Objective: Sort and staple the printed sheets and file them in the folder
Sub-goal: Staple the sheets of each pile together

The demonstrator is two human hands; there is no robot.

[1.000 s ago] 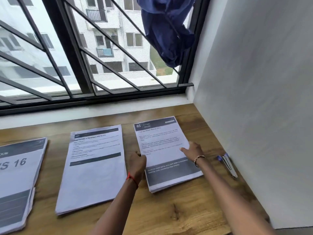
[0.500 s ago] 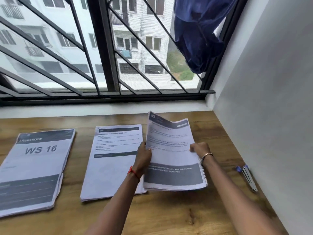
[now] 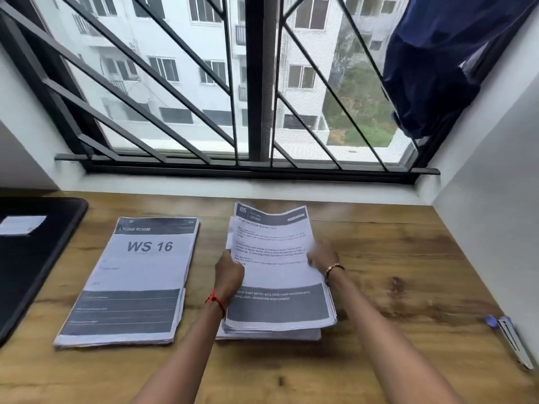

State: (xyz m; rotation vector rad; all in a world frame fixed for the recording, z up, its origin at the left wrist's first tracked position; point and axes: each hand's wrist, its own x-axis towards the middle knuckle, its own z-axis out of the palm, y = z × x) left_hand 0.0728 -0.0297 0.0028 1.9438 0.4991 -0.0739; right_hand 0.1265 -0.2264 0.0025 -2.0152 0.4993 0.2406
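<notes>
- Head view shows the left hand [image 3: 230,275] pinching the left edge of the held stack [image 3: 277,258], thumb on top of the page. The right hand [image 3: 322,256] is blurred, but its fingers seem curled round the right edge, so both hands look clamped on the paper.
- The held stack sits between the two hands. Its far end is lifted and bowed, and its near end rests on the lower pile [image 3: 268,335], just under the wrists.
- The step in hand looks like squaring this set so it can be stapled.
- To do it well, the grips should sit level and opposite each other. They should be loose enough for the sheets to slide as the near edge taps down.
- Tapping on the bare table [image 3: 393,272] to the right of the right hand seems safer than on the lower pile, since the two sets could mix.
- The paper is thin and floppy, so the top will likely curl unless the hands move further up the sides.
- The stapler [image 3: 510,339] lies well to the right of the right hand, beside the wall. That hand is the natural one to fetch it, with the left pinching the corner.
- The WS 16 pile [image 3: 131,281] lies just left of the left hand, and what looks like the folder [image 3: 29,258] lies beyond it. Neither should get nudged.
</notes>
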